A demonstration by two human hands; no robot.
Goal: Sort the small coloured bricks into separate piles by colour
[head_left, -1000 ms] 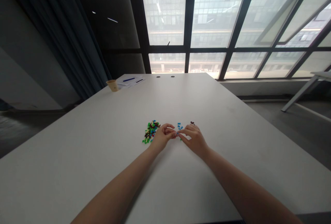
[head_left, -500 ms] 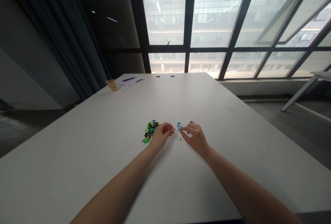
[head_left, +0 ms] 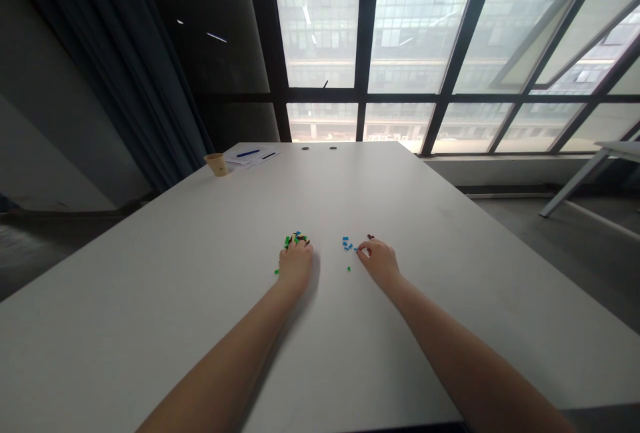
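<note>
My left hand point(head_left: 296, 265) rests over a pile of small coloured pieces point(head_left: 287, 242), which look like tiny building bricks in green, blue, cream and dark brown. Its fingers are spread down into the pile, and the hand hides much of it. To the right, my right hand point(head_left: 381, 261) has thumb and forefinger closed in a pinch on a small blue brick point(head_left: 355, 248). Several loose blue bricks point(head_left: 345, 240) lie just left of those fingertips. A single green brick point(head_left: 349, 268) is nearer to me, and a dark brown piece point(head_left: 371, 236) sits beyond the right knuckles.
The white table point(head_left: 330, 193) stretches away toward tall windows. At its far left stand a tan paper cup point(head_left: 217, 164) and papers point(head_left: 241, 158) with a blue pen point(head_left: 249, 153) on them. Another table point(head_left: 620, 148) is at the right edge of view.
My left hand has moved left and back, from beside the blue bricks onto the pile. My right hand has shifted slightly right, away from the loose blue bricks, with its fingertips pinched.
</note>
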